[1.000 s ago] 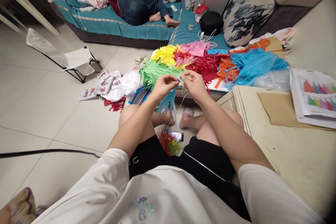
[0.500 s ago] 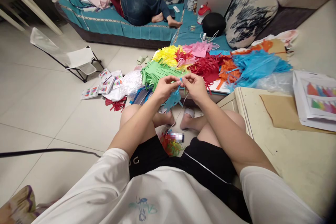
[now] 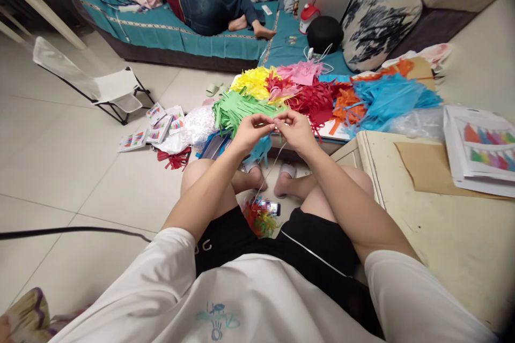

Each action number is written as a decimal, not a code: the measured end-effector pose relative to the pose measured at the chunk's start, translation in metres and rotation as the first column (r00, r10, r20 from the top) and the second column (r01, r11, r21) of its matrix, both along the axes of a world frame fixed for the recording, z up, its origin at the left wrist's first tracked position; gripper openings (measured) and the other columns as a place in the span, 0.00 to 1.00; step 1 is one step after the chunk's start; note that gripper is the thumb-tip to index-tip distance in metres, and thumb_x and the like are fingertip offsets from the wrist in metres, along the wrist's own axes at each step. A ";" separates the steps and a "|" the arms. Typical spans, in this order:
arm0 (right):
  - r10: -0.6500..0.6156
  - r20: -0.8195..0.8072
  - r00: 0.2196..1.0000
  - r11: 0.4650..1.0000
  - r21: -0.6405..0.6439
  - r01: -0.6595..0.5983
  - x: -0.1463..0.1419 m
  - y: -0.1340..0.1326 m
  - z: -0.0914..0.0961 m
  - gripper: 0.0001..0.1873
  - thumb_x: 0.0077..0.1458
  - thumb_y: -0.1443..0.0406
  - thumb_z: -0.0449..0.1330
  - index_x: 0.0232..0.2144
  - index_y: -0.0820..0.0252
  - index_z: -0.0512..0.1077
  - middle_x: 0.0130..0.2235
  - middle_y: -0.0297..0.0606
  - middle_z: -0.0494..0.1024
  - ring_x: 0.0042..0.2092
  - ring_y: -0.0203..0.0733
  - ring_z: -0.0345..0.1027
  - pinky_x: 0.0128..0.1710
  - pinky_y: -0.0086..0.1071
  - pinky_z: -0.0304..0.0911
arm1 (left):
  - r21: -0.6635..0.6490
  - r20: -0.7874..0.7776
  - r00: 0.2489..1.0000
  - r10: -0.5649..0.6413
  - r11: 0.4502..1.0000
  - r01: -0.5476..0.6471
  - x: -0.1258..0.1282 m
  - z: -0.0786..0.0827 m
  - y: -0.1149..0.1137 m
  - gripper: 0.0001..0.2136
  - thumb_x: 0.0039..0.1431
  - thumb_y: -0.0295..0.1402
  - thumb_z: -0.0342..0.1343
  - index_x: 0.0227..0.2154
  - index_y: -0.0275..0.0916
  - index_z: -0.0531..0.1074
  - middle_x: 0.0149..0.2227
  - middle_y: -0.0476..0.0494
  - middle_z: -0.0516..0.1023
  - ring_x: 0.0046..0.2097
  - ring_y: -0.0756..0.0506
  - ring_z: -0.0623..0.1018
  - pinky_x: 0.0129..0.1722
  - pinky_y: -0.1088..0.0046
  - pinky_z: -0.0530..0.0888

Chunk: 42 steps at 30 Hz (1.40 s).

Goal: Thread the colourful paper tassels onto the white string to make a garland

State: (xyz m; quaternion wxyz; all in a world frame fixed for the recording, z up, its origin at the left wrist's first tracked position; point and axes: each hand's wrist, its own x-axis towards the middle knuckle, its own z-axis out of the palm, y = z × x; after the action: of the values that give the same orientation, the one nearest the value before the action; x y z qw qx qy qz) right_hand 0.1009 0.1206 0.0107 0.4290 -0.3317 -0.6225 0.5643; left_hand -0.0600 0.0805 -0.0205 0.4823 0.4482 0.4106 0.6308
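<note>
My left hand (image 3: pixel 251 131) and my right hand (image 3: pixel 296 129) meet in front of me, fingers pinched together. Between them I hold a blue paper tassel (image 3: pixel 257 148) that hangs below the left hand. A thin white string (image 3: pixel 270 169) runs down from my right fingers toward a bundle of coloured tassels (image 3: pixel 259 220) lying between my thighs. Just beyond the hands, heaps of cut paper fringe lie on a low surface: green (image 3: pixel 233 107), yellow (image 3: pixel 253 81), pink (image 3: pixel 301 72), red (image 3: pixel 316 102), orange (image 3: pixel 346 104) and blue (image 3: pixel 392 96).
A cream table (image 3: pixel 442 225) stands at my right with brown paper (image 3: pixel 422 171) and printed sheets (image 3: pixel 480 150). Packets (image 3: pixel 161 126) and a folding stool (image 3: pixel 100 88) sit on the tiled floor at left. Another person (image 3: pixel 209 2) reclines on a teal sofa (image 3: pixel 161 37). A black cable (image 3: pixel 72 233) crosses the floor.
The blue tassel, first hanging long below my hands, has been drawn up and bunched under the left hand. Both hands stay pinched close together.
</note>
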 end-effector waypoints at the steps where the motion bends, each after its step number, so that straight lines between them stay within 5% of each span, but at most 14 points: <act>1: -0.005 0.003 1.000 1.000 0.021 0.005 0.000 0.000 -0.001 0.14 0.55 0.58 0.75 0.33 0.60 0.78 0.29 0.35 0.78 0.29 0.35 0.66 0.26 0.29 0.57 | 0.012 -0.012 1.000 -0.002 1.000 0.002 0.000 0.000 0.000 0.23 0.41 0.46 0.82 0.32 0.35 0.81 0.33 0.46 0.84 0.36 0.49 0.82 0.43 0.72 0.79; 6: -0.038 0.038 0.999 0.994 0.107 0.034 0.001 0.007 -0.008 0.11 0.58 0.59 0.72 0.34 0.59 0.76 0.28 0.33 0.76 0.28 0.36 0.67 0.30 0.32 0.63 | 0.023 -0.070 0.998 -0.006 1.000 0.007 -0.001 0.002 -0.001 0.23 0.44 0.45 0.81 0.35 0.35 0.80 0.37 0.43 0.85 0.39 0.46 0.84 0.45 0.69 0.80; 17: -0.024 0.079 0.997 0.995 0.098 0.016 0.000 0.019 -0.022 0.27 0.49 0.42 0.76 0.34 0.55 0.73 0.28 0.34 0.76 0.33 0.44 0.76 0.31 0.35 0.70 | 0.045 -0.132 0.990 0.049 0.998 -0.044 -0.004 0.001 0.000 0.23 0.44 0.47 0.80 0.35 0.35 0.82 0.35 0.44 0.85 0.35 0.49 0.80 0.39 0.74 0.76; 31: -0.020 0.115 0.993 0.994 0.106 0.008 0.001 0.017 -0.019 0.22 0.54 0.47 0.74 0.35 0.55 0.73 0.29 0.35 0.75 0.34 0.44 0.77 0.35 0.37 0.74 | 0.014 -0.045 0.999 0.003 1.000 -0.002 -0.005 -0.006 0.006 0.28 0.38 0.51 0.82 0.34 0.34 0.82 0.36 0.44 0.85 0.35 0.50 0.80 0.39 0.74 0.77; 42: -0.012 0.088 0.996 0.996 0.090 0.004 0.001 0.018 -0.022 0.21 0.54 0.48 0.75 0.34 0.56 0.73 0.28 0.33 0.74 0.32 0.41 0.76 0.35 0.36 0.74 | 0.023 -0.131 0.991 0.025 0.999 -0.022 -0.007 -0.004 0.003 0.25 0.44 0.50 0.80 0.35 0.34 0.82 0.37 0.43 0.84 0.37 0.49 0.80 0.40 0.75 0.77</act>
State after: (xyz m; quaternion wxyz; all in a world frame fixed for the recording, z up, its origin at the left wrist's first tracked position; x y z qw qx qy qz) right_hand 0.1019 0.1384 -0.0110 0.4177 -0.3393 -0.6642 0.5189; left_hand -0.0673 0.0832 -0.0245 0.4419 0.4890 0.4397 0.6101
